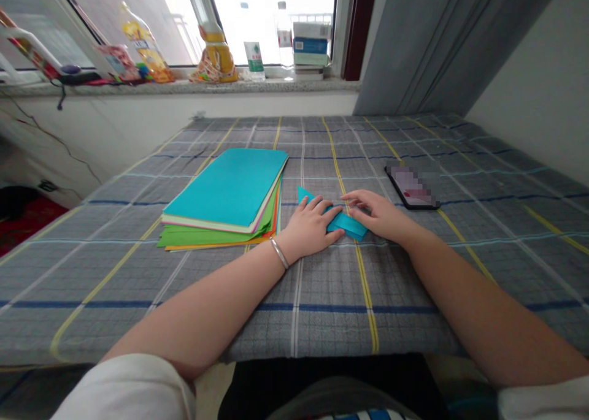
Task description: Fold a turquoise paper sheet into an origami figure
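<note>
A small folded piece of teal paper (346,222) lies on the grey checked cloth (322,285). My left hand (309,227) rests flat on its left part, fingers spread, pressing it down. My right hand (378,214) lies on its right side, fingers pointing left and touching the paper's upper edge. One pointed corner of the paper (304,194) sticks out behind my left hand. A thin bracelet (279,254) sits on my left wrist.
A stack of coloured paper sheets (230,196), teal on top, lies left of my hands. A dark phone (411,187) lies to the right. Bottles and boxes (216,52) stand on the windowsill behind. A wall runs along the right.
</note>
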